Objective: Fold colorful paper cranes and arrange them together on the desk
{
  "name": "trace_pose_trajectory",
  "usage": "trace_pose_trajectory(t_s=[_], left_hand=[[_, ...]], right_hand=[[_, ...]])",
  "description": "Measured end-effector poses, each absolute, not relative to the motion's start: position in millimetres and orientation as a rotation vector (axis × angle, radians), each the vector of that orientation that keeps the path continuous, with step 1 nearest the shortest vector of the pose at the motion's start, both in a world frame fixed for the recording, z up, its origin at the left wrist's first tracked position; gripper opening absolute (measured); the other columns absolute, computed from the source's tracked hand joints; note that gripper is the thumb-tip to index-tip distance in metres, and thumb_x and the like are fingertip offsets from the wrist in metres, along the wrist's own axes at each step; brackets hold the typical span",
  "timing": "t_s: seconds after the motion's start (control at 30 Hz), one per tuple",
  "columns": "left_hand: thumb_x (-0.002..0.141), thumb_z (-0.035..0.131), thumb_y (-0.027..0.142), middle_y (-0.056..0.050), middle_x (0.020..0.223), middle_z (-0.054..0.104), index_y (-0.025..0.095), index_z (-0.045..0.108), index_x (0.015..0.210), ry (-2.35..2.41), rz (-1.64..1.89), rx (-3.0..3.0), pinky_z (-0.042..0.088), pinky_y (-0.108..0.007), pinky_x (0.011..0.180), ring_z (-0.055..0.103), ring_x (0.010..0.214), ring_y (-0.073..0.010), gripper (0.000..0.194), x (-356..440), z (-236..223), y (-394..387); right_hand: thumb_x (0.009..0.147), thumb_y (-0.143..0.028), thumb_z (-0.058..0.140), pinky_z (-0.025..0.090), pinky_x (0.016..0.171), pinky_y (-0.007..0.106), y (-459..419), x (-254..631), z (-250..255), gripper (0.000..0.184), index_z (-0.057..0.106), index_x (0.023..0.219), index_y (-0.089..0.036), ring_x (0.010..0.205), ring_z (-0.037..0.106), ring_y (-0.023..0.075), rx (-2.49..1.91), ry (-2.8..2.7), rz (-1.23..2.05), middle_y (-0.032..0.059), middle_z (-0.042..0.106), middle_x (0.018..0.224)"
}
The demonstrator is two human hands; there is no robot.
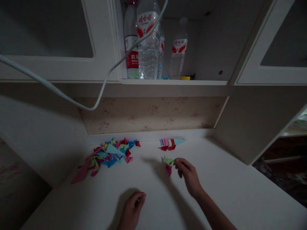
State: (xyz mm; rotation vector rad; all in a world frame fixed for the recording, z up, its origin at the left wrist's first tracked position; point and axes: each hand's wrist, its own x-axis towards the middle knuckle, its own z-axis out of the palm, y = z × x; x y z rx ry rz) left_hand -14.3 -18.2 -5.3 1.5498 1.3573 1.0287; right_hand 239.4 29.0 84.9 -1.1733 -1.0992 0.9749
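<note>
My right hand [188, 175] pinches the edge of a light green folded-paper origami piece [169, 161] between thumb and fingers, just above the white tabletop [153, 198]. Directly below it is a magenta folded-paper piece [169, 170]; I cannot tell whether the two touch. My left hand [133, 206] rests closed near the front, fingers curled, with nothing visible in it. Farther back lie small red folded pieces [168, 148] and a row of pink, green, red and light blue folded papers [171, 142]. A heap of mixed-colour origami [114, 151] spreads at the back left.
Above the table, an open shelf [175, 82] holds several plastic bottles [148, 57]. A white cable [93, 108] hangs across the view in front of the cabinets. Side panels [261, 121] enclose the table, with papered wall [153, 113] behind.
</note>
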Motion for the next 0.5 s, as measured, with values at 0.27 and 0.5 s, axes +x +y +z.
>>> trace_pose_trajectory(t_s=[0.27,0.5], left_hand=[[0.085,0.05,0.047,-0.003,0.075,0.068,0.018,0.066,0.075,1.394,1.02,1.621,0.048,-0.021,0.067,0.061,0.072,-0.0164,0.034,-13,-7,-17],[0.086,0.05,0.048,-0.003,0.074,0.069,0.019,0.068,0.076,1.442,1.026,1.679,0.049,-0.02,0.066,0.063,0.07,-0.0157,0.035,-14,-11,-13]], right_hand=[[0.074,-0.043,0.055,0.035,0.042,0.023,129,291,72,0.03,0.065,0.082,-0.016,0.044,0.046,0.0088,-1.44,-1.152,0.87,0.0027,0.063,0.075],[0.076,-0.038,0.051,0.036,0.041,0.021,172,293,32,0.026,0.066,0.078,-0.017,0.043,0.05,0.0089,-1.651,-1.328,0.925,0.0019,0.065,0.069]])
